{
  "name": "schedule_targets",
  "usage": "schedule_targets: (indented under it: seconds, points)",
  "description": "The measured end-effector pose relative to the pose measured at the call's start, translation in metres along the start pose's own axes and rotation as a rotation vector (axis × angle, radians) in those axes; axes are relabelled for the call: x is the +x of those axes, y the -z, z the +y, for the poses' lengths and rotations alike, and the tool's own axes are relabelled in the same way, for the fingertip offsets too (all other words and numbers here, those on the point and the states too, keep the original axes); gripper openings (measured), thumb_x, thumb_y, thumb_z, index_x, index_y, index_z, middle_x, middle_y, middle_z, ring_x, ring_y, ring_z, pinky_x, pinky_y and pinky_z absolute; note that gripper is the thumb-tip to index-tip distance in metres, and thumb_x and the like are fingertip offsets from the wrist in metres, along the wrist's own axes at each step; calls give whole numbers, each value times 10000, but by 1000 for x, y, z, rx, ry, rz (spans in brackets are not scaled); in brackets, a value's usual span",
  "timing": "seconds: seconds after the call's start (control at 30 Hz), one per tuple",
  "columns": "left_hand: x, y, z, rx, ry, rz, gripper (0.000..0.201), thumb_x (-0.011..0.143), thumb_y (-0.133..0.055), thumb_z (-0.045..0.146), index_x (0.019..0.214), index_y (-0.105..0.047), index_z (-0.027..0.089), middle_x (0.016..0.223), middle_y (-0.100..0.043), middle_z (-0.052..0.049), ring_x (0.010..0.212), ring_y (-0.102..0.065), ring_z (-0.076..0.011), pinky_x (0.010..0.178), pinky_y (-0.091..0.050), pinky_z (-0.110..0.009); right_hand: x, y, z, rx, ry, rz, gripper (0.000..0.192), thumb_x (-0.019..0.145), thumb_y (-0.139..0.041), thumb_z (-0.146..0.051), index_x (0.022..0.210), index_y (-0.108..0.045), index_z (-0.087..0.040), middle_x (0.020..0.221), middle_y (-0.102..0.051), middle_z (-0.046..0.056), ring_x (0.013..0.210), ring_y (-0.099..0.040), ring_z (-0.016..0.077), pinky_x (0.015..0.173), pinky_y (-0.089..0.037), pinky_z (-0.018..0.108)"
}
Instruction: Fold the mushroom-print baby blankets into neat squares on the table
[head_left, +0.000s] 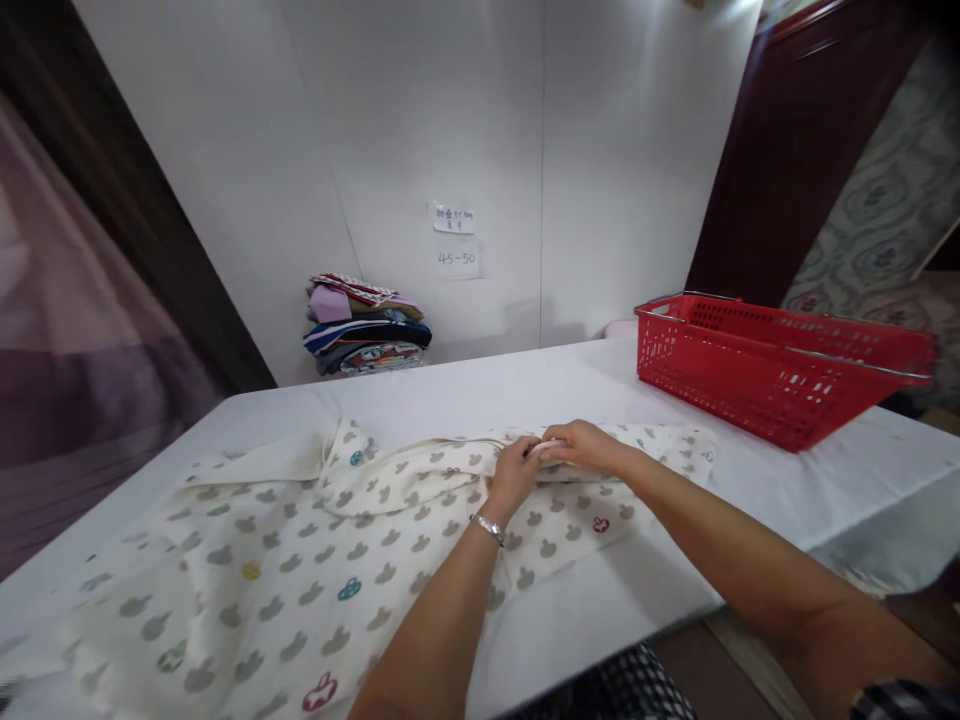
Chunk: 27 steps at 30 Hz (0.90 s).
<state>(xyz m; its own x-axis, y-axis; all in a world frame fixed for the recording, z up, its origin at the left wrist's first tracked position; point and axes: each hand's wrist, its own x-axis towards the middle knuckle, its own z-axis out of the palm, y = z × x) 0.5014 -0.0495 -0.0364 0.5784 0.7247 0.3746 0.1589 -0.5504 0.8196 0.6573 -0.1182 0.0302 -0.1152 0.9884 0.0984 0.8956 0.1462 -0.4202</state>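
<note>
Cream cotton garment printed with grey apple shapes [315, 560] lies spread flat across the near half of the white-covered table [525, 385]. Left hand [516, 475] and right hand [583, 447] meet at its upper edge, both pinching a fold of the cloth. Silver bracelet [488, 527] on left wrist. Red plastic mesh basket [780, 365] stands well apart, right. Stack of folded coloured clothes [366, 325] against the white wall [450, 120], beneath two paper notes [456, 240].

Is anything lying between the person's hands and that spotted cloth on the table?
Nothing visible does. The left hand and right hand both rest directly on the cloth, pinching a fold near its far edge. The red basket sits apart to the right, and the stack of clothes lies by the wall.
</note>
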Motion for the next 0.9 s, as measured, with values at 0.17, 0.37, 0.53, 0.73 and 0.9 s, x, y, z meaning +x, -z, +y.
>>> schedule_targets:
  seconds: [0.17, 0.37, 0.53, 0.73, 0.9]
  points:
    - [-1, 10, -24, 20, 178, 118, 211, 812, -514, 381, 774, -594, 189, 645, -529, 26, 632, -469, -129, 617, -370, -254, -24, -6, 32, 147, -236, 24, 286, 695, -621, -325, 951, -668, -205, 849, -676, 19, 744, -575, 185, 618, -378, 241]
    - [5, 3, -38, -14, 148, 200, 127, 807, -524, 308, 823, -578, 194, 722, -566, 16, 683, -503, -138, 660, -393, -259, -23, -25, 54, 667, -377, 326, 309, 630, -639, -376, 865, -646, -175, 721, -618, -16, 639, -534, 140, 565, -385, 237]
    - [4, 2, -42, -123, 119, 218, 292, 741, -496, 103, 1000, -584, 205, 982, -636, -30, 924, -577, -165, 866, -430, -320, 4, -42, 54, 898, -265, 521, 521, 603, -680, -350, 1091, -616, -179, 922, -674, 34, 757, -599, 164, 680, -467, 281]
    - [0, 8, -25, -151, 97, 220, 437, 764, -604, 207, 1194, -531, 226, 1218, -562, -60, 1119, -521, -193, 972, -401, -360, 15, -55, 51, 843, -128, 519, 517, 717, -636, -331, 1216, -591, -200, 1175, -637, 77, 1066, -586, 234, 928, -452, 383]
    - [1, 8, -8, 17, -36, 228, 249, 795, -624, 252, 1041, -595, 226, 1042, -600, -30, 1008, -543, -173, 913, -418, -336, 3, -56, 50, 732, -13, 401, 470, 757, -594, -269, 1227, -595, -245, 1295, -562, 39, 1220, -487, 234, 1053, -354, 398]
